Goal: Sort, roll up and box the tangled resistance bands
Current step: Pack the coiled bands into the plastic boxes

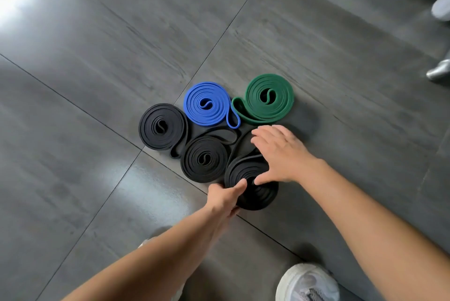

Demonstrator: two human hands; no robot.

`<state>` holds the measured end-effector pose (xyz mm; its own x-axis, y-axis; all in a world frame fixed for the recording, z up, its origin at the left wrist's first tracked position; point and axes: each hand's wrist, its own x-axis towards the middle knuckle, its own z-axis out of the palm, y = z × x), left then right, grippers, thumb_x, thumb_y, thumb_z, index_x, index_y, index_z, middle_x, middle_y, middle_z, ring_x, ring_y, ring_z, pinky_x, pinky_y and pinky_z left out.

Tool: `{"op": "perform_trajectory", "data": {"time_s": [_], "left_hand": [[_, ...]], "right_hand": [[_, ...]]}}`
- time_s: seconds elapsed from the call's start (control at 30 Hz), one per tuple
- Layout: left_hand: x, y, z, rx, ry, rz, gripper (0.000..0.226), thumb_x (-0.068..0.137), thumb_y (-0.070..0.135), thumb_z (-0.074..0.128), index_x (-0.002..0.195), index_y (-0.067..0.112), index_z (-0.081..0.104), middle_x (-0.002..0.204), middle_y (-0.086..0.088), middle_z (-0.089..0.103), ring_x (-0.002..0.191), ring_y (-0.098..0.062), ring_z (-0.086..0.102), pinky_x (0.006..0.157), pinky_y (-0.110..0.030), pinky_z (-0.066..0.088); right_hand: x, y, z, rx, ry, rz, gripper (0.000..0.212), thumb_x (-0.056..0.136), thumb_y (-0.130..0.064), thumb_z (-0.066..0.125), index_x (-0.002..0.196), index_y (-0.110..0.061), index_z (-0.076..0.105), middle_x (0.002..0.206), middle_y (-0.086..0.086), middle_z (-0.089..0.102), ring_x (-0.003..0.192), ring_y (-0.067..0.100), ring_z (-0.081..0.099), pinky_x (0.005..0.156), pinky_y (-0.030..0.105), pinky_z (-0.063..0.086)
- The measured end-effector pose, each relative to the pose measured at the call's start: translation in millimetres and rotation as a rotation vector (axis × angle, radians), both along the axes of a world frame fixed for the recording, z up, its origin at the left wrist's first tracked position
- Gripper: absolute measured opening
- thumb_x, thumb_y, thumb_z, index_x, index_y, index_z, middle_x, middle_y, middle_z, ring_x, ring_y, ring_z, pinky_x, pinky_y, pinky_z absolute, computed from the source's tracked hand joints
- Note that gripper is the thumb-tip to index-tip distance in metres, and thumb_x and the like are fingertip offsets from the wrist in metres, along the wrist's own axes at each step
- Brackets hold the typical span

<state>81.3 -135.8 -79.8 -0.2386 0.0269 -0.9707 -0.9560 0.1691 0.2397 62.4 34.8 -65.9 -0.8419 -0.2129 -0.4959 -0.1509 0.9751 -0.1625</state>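
- Nearest black roll: flat on grey tiled floor, loose tail running away under the right hand.
- Left hand: grips the roll's near-left edge, thumb on top, fingers curled beneath.
- Right hand: fingers straight and spread, thumb tip on the coil, grasping nothing.
- Beyond, clustered close: middle black roll, far-left black roll, blue roll, green roll.
- White shoe at near edge.

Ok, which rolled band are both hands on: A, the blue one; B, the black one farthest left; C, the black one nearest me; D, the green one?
C: the left hand grips the edge of the nearest black roll and the right hand touches its top; the blue roll and green roll lie untouched.
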Motion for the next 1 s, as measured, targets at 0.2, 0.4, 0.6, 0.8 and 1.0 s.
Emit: {"op": "perform_trajectory", "data": {"time_s": [0.2, 0.4, 0.6, 0.8, 1.0], "left_hand": [[2, 1, -1, 0.010, 0.032, 0.035, 0.045, 0.084, 0.023, 0.070, 0.121, 0.009, 0.049, 0.114, -0.009, 0.063, 0.080, -0.016, 0.059, 0.056, -0.025, 0.048], [4, 4, 1, -0.043, 0.043, 0.028, 0.053, 0.081, 0.030, 0.071, 0.123, 0.014, 0.043, 0.124, -0.007, 0.055, 0.103, -0.023, 0.058, 0.068, -0.035, 0.053], [8, 4, -4, 0.011, 0.005, 0.049, 0.053, 0.083, 0.031, 0.069, 0.125, 0.013, 0.042, 0.121, -0.014, 0.058, 0.090, -0.024, 0.055, 0.074, -0.040, 0.052], [7, 4, -5, 0.034, 0.009, 0.092, 0.048, 0.085, 0.026, 0.068, 0.121, 0.011, 0.041, 0.108, -0.009, 0.056, 0.080, -0.021, 0.057, 0.061, -0.033, 0.052], [7, 6, -3, 0.021, 0.016, 0.109, 0.047, 0.086, 0.025, 0.068, 0.122, 0.013, 0.040, 0.121, -0.010, 0.057, 0.105, -0.029, 0.060, 0.069, -0.038, 0.054]], "right_hand": [[-19, -4, 5, 0.082, 0.016, 0.196, 0.105, 0.052, -0.077, 0.066, 0.132, -0.016, 0.037, 0.137, 0.003, 0.038, 0.128, 0.023, 0.035, 0.107, 0.036, 0.026], [-24, -6, 8, 0.158, 0.006, 0.273, 0.110, 0.051, -0.082, 0.060, 0.133, -0.013, 0.035, 0.133, 0.003, 0.043, 0.122, 0.024, 0.040, 0.105, 0.037, 0.025], [-9, 3, 4, 0.104, -0.062, 0.128, 0.084, 0.061, -0.087, 0.044, 0.110, -0.020, 0.061, 0.112, 0.000, 0.048, 0.106, 0.021, 0.042, 0.095, 0.035, 0.030], [-16, -3, 9, 0.122, 0.034, 0.224, 0.097, 0.055, -0.082, 0.058, 0.124, -0.014, 0.048, 0.148, 0.007, 0.026, 0.136, 0.026, 0.022, 0.108, 0.040, 0.017], [-26, -8, 10, 0.149, 0.002, 0.247, 0.108, 0.050, -0.082, 0.062, 0.128, -0.013, 0.037, 0.122, 0.001, 0.050, 0.113, 0.022, 0.047, 0.100, 0.035, 0.032]]}}
